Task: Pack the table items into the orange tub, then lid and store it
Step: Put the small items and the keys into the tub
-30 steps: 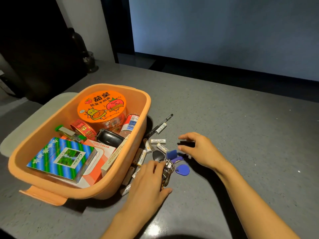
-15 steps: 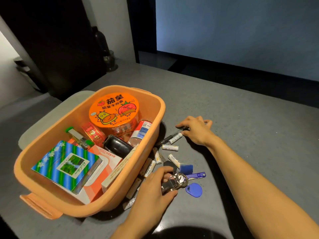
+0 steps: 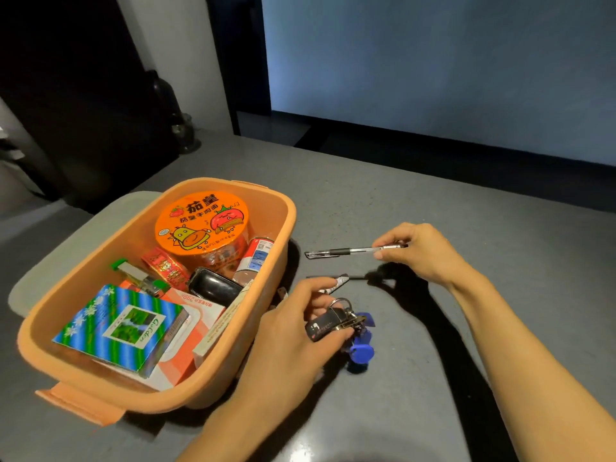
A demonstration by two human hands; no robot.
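The orange tub (image 3: 266,295) sits on the grey table (image 3: 433,378), holding a round noodle cup (image 3: 201,225), a blue-green box (image 3: 120,331), a black case (image 3: 213,286) and other small items. My left hand (image 3: 293,341) grips a bunch of keys (image 3: 336,323) with blue tags (image 3: 360,350), lifted just right of the tub. My right hand (image 3: 420,251) pinches a clear pen (image 3: 343,252) by one end and holds it level above the table. A small battery (image 3: 340,281) lies between my hands.
A grey lid (image 3: 66,248) lies under the tub's far left side. The table's back edge runs past a dark doorway and a pale wall. A dark object (image 3: 166,105) stands at the back left corner.
My right hand has picked the pen up off the table. My left hand has closed on the keys and lifted them. The view has moved closer.
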